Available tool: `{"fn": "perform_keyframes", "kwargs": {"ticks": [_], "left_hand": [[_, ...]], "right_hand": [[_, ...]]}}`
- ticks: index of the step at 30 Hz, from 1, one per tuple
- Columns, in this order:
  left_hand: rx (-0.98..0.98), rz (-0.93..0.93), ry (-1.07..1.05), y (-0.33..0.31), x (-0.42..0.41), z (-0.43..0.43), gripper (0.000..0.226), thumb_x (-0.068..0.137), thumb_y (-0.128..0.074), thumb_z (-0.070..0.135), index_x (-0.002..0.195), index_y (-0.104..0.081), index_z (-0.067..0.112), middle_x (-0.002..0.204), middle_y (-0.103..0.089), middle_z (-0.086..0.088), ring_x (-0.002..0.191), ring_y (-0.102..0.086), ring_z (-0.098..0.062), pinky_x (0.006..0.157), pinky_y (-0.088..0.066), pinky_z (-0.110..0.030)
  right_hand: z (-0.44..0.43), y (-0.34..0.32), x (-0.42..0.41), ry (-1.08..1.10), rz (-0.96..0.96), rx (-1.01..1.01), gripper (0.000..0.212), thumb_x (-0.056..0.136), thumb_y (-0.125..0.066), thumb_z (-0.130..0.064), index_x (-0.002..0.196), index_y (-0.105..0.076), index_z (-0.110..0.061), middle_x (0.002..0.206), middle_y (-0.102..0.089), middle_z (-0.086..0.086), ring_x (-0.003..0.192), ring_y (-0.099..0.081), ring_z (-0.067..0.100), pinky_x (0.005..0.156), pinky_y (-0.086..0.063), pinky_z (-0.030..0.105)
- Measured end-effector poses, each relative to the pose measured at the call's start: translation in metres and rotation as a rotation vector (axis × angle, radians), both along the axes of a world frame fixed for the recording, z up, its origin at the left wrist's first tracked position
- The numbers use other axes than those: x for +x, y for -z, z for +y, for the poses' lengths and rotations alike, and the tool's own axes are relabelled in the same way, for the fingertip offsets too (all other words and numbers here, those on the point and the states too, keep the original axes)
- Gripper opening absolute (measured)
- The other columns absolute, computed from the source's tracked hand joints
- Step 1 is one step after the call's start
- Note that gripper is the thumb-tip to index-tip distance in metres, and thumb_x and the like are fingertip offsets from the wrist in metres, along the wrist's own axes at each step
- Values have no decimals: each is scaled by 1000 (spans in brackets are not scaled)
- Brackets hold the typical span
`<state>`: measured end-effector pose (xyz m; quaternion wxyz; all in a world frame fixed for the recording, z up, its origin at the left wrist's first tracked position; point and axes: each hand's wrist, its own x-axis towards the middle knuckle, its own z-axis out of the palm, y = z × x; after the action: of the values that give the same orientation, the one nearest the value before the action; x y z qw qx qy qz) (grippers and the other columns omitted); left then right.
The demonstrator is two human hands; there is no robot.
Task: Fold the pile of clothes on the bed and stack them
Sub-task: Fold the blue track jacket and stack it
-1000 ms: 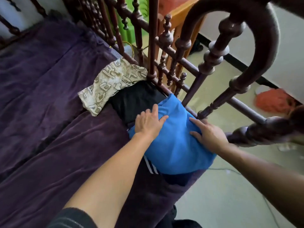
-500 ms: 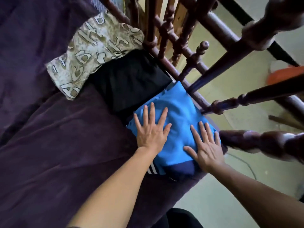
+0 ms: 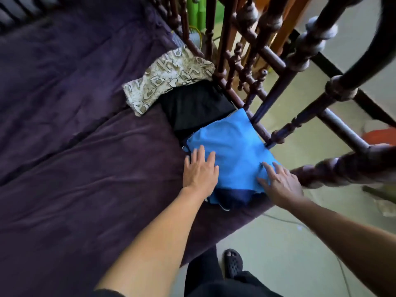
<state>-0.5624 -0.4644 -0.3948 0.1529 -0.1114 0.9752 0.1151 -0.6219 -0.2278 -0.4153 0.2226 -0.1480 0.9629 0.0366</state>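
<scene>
A folded bright blue garment (image 3: 232, 144) lies on top of a small stack at the bed's corner, with a dark navy piece (image 3: 232, 197) showing beneath its near edge. My left hand (image 3: 200, 170) lies flat with straight fingers on the blue garment's left edge. At the garment's near right corner my right hand (image 3: 278, 182) rests with its fingers spread. Just beyond the blue piece sits a folded black garment (image 3: 195, 103), and past that a beige patterned cloth (image 3: 167, 79).
The purple blanket (image 3: 75, 146) covers the bed to the left. A dark turned-wood bed rail (image 3: 267, 82) runs close along the stack's right side. Beyond it lie pale floor, an orange object (image 3: 380, 136) and my dark shoe (image 3: 233, 262).
Both hands have slid back toward me over the blue garment, the left to its left edge, the right to its near right corner. The camera has lifted and pulled back.
</scene>
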Motion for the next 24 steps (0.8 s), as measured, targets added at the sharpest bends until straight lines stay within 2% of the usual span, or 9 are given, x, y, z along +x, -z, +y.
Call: {"fn": "perform_keyframes", "kwargs": {"ticks": [2,5,8,11,14,20,24], "left_hand": [[27,-18,-94,-19,49,1,35,97,-40,36,127,-48,19,134,-43,-9,124,-40,-29,99,-33,-44],[50,-72,-229,-42,136,5,28,97,-40,34,115,-54,18,116,-54,-7,109,-51,-29,89,-41,-42],[40,-115,-343,-57,223,7,27,96,-41,34,112,-56,19,113,-58,-5,106,-56,-27,83,-44,-38],[33,-109,-478,-71,301,0,24,95,-43,34,110,-58,21,111,-61,-2,104,-58,-25,78,-46,-34],[-8,-97,-614,-88,372,-14,25,95,-44,33,111,-57,20,112,-62,-3,105,-59,-26,79,-47,-35],[-32,34,-882,-112,508,-42,21,93,-48,32,104,-61,19,109,-65,-4,103,-61,-27,77,-47,-36],[-29,-31,-995,-111,610,-64,24,93,-45,33,111,-59,23,112,-63,-3,105,-61,-25,81,-47,-33]], "right_hand": [[-4,-19,18,-72,7,-25,64,92,-47,-50,148,-26,-28,152,-31,7,135,-36,28,103,-35,41],[-16,-47,53,-187,46,-95,57,90,-52,-41,143,-39,-24,147,-39,9,129,-42,30,99,-37,43],[-36,-70,96,-356,65,-147,44,89,-51,-38,130,-52,-22,130,-53,6,118,-50,28,90,-42,40],[-67,-89,142,-536,49,-195,35,91,-47,-38,119,-57,-20,115,-59,4,110,-56,27,83,-45,38],[-106,-103,193,-696,18,-248,32,93,-44,-39,115,-56,-20,114,-61,3,103,-61,28,75,-46,36],[-199,-119,311,-990,-21,-267,31,95,-43,-37,117,-53,-18,119,-61,6,106,-60,31,80,-46,37],[-267,-123,396,-1111,-28,-272,30,94,-43,-38,115,-54,-20,116,-63,6,105,-61,30,78,-46,36]]}}
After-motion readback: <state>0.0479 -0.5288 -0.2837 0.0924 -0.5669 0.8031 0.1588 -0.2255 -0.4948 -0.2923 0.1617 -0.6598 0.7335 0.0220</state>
